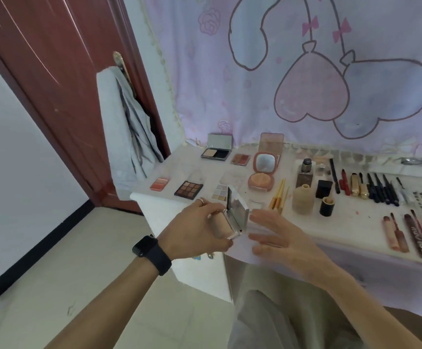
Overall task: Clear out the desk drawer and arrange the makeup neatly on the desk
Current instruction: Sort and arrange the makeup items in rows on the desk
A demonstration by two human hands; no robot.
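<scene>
Head view: the left hand (199, 230) grips the open compact (235, 219) above the front edge of the desk (351, 217), fingers curled round its base, lid standing up. The right hand (277, 235) lies just right of it, fingers straight and spread, holding nothing

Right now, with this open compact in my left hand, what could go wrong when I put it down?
The compact is open and only the left hand grips it, near the edge of the desk; a slip could drop it onto the tiled floor and crack mirror or powder. The pale palette and gold brushes lie just beyond it, so setting it down might knock them.
</scene>
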